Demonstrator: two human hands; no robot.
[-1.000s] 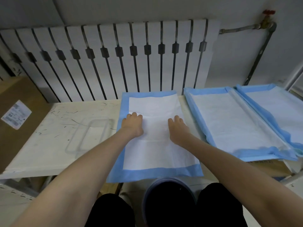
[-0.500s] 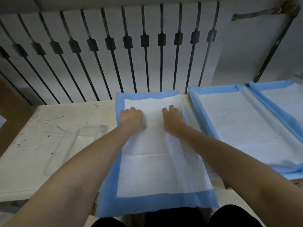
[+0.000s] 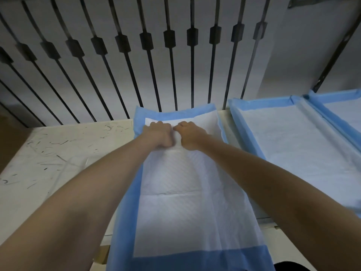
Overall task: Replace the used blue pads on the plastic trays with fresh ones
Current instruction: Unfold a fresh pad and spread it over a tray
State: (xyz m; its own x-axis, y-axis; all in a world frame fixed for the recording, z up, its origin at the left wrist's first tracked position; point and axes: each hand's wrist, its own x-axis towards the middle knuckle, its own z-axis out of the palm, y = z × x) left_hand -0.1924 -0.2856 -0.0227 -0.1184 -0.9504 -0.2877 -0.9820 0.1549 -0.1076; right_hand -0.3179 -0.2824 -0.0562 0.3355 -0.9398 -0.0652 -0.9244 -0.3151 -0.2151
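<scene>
A fresh pad (image 3: pixel 187 212), white with a blue border, lies lengthwise in front of me on the white table (image 3: pixel 58 153), with its near end hanging over the table's front edge. My left hand (image 3: pixel 158 133) and my right hand (image 3: pixel 190 135) sit close together at the pad's far end. Both have their fingers curled down into the pad, and a raised fold of it stands between the two thumbs. The fingertips are hidden behind the knuckles. A clear plastic tray (image 3: pixel 68 167) lies bare on the table, left of the pad.
Two more blue-edged pads (image 3: pixel 293 145) (image 3: pixel 343 114) lie side by side at the right. A white radiator (image 3: pixel 136 65) rises directly behind the table. A brown cardboard box (image 3: pixel 7 137) stands at the far left. The tabletop is covered in dark scratches.
Both hands have slid from the pad's middle to its far end and drawn together. The flat fingers have curled, and the pad has bunched between them. The view has moved closer.
</scene>
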